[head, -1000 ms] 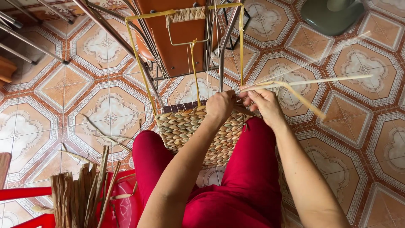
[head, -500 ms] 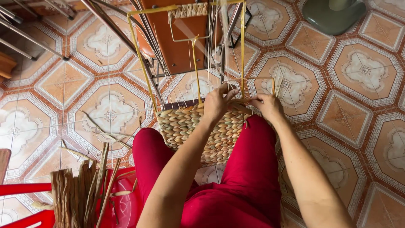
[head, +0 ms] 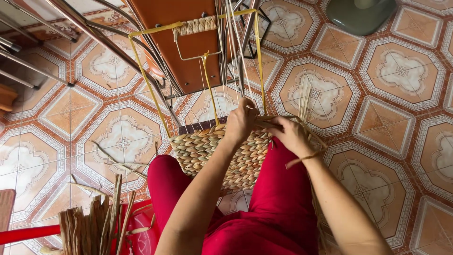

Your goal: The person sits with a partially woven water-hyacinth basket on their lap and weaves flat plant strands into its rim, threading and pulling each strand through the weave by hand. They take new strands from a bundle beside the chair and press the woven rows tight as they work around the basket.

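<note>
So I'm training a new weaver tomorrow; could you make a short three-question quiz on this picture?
1. True or false: both hands are at the top edge of the woven basket.
2. What colour is the wire frame standing up from the basket?
3. The bundle of dried reeds lies: A) by the person's left side B) by the right side C) on the lap.

Key: 1 true; 2 yellow; 3 A.

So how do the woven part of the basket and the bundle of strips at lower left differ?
The woven basket wall is braided tight, pale and rests between the red-clad knees; the bundle of strips is loose, darker brown and stands beside the leg. Both look like dried plant fibre.
</note>
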